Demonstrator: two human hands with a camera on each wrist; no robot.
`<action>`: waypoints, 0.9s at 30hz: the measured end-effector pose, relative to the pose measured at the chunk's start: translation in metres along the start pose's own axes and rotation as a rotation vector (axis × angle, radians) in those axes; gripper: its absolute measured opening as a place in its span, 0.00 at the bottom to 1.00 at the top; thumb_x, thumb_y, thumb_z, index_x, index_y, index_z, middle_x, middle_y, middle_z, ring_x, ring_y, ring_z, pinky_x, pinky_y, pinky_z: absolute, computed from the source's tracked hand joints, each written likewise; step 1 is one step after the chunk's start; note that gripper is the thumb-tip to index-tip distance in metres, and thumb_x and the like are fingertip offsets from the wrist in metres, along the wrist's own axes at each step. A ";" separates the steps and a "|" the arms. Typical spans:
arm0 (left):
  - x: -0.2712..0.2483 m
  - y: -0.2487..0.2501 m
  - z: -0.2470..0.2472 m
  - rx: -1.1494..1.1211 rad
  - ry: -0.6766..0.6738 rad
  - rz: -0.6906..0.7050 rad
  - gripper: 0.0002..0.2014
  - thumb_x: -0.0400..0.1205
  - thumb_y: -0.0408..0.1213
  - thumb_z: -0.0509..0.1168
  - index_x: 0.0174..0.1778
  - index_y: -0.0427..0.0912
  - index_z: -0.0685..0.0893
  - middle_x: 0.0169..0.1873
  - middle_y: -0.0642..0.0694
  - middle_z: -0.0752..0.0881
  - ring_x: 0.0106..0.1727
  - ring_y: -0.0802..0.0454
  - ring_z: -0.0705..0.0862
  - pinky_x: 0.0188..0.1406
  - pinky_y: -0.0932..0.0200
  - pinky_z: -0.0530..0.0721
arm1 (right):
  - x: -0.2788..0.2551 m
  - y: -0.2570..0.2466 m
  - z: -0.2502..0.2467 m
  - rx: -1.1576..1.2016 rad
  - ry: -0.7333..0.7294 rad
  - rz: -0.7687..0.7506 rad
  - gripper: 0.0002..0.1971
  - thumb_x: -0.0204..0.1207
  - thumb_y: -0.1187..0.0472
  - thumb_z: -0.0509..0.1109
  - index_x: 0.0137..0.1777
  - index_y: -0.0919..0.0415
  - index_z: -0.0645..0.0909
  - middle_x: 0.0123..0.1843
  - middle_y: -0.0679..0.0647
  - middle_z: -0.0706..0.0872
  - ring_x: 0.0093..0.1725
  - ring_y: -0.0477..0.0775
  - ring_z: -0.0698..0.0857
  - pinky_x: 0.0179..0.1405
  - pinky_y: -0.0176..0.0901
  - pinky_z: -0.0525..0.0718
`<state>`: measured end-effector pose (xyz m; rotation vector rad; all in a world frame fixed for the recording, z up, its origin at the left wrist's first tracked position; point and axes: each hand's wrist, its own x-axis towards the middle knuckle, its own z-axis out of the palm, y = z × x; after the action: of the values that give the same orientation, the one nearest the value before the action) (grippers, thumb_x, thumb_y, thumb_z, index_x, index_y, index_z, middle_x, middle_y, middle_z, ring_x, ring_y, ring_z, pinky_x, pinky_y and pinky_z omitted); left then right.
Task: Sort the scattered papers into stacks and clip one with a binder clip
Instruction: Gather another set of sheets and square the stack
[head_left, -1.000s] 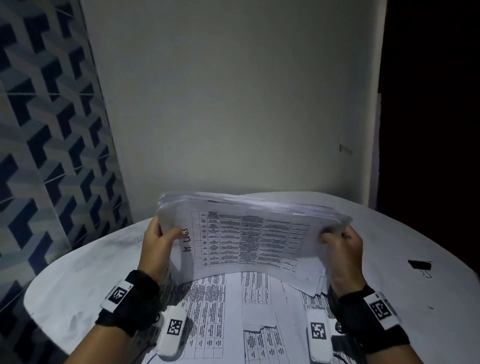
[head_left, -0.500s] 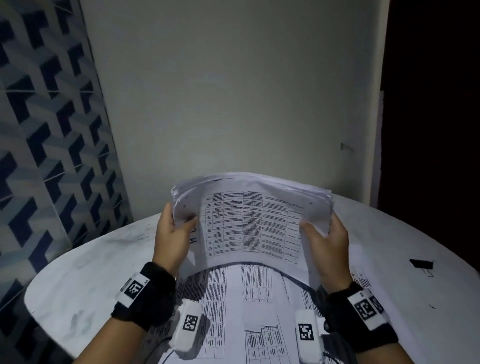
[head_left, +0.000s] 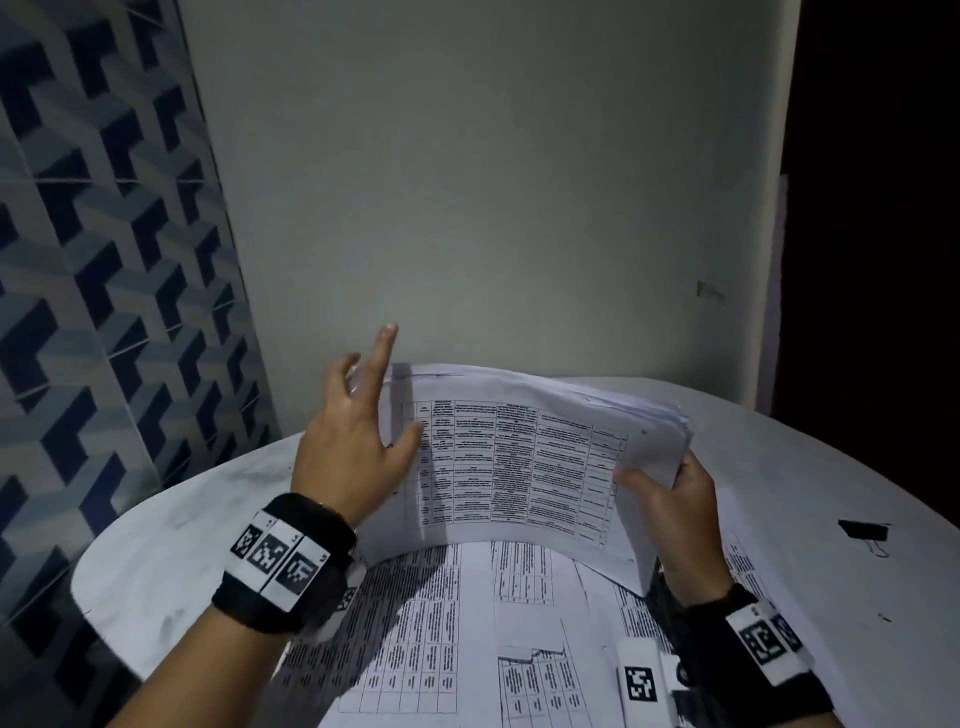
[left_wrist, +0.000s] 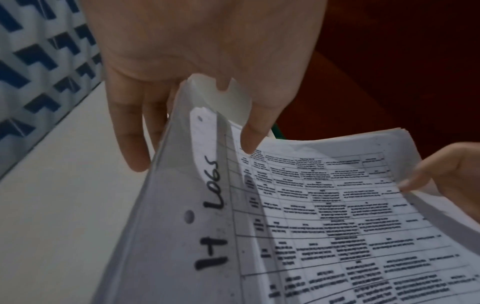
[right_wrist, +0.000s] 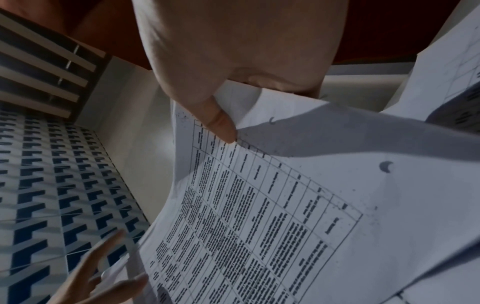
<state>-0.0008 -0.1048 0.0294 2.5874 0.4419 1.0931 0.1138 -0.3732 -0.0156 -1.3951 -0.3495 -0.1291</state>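
Tiles in a blue geometric pattern cover the wall on the far left, beside a plain pale wall that rises behind the round white table.

Next comes the left hand, held at the left edge of the lifted stack of papers. Its fingers are straight and spread, one pointing up past the top corner, and the thumb lies flat across the printed front sheet. The left wrist view shows fingertips behind the edge and a thumb in front, so the hand looks to be patting or guiding that side, not clamping it; I judge this is meant to square the sheets.

The stack stands on its lower edge over more printed sheets lying flat on the table, and it bows toward the person. A handwritten label runs along its left margin (it looks like "H LOGS", though I would not swear to it). Standing a bundle on edge lets loose pages drop level, which probably explains the pose.

At the right edge, the right hand does the carrying: thumb pressed on the front sheet and fingers curled behind, pinching the bundle's corner firmly.

Farthest right, the black binder clip lies on bare tabletop, well apart from both hands and untouched. Clipping is not yet done; the stack seems to need aligning and setting down first.
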 end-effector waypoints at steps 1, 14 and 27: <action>0.001 -0.001 0.001 0.053 -0.009 -0.004 0.43 0.80 0.55 0.70 0.87 0.65 0.52 0.82 0.38 0.65 0.56 0.37 0.88 0.49 0.46 0.88 | 0.000 0.001 -0.001 -0.001 0.002 -0.007 0.20 0.76 0.77 0.72 0.54 0.49 0.86 0.43 0.36 0.93 0.45 0.40 0.92 0.36 0.25 0.84; -0.008 -0.001 -0.001 0.000 0.068 -0.027 0.37 0.80 0.52 0.71 0.85 0.60 0.64 0.82 0.42 0.66 0.57 0.47 0.83 0.51 0.45 0.88 | 0.003 0.006 -0.005 -0.009 -0.007 -0.022 0.20 0.76 0.77 0.73 0.55 0.49 0.86 0.46 0.36 0.94 0.46 0.37 0.91 0.41 0.26 0.85; -0.012 -0.029 0.020 -1.081 -0.004 -0.548 0.18 0.79 0.21 0.66 0.65 0.36 0.81 0.53 0.44 0.90 0.63 0.34 0.86 0.48 0.55 0.85 | 0.014 0.019 -0.010 0.060 0.030 0.061 0.19 0.73 0.80 0.65 0.53 0.57 0.88 0.51 0.52 0.93 0.55 0.53 0.90 0.54 0.47 0.88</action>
<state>0.0017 -0.0859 -0.0028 1.4049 0.3700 0.7874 0.1342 -0.3781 -0.0302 -1.3417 -0.2836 -0.0880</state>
